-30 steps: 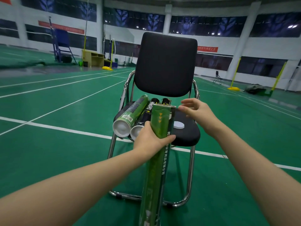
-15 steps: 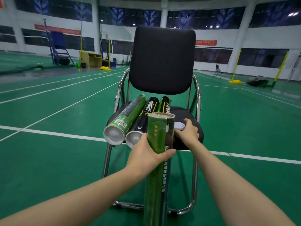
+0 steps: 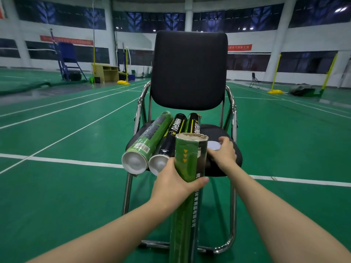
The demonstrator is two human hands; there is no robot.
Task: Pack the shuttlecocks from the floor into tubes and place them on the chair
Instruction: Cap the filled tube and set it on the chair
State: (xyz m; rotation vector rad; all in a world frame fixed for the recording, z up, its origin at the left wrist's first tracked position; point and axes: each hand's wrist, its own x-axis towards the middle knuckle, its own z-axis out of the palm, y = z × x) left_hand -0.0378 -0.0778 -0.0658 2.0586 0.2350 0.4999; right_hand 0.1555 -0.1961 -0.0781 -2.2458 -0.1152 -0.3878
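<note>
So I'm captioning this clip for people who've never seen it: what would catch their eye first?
The upright green tube, gripped by the left hand in front of the black chair, its top open. Behind it three tubes lie side by side on the seat, while the right hand takes hold of a white cap.

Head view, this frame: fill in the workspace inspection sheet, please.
Surface: black chair seat on green court floor.
Job's things: three tubes lie on the seat, green tube leftmost; upright green tube is uncapped; white cap on seat.
Clutter: nothing seen.
Grippers: left hand grips the upright tube; right hand closes its fingers on the cap.
Cables: nothing seen.
Surroundings: yellow net posts, blue umpire stand, wooden desk.
</note>
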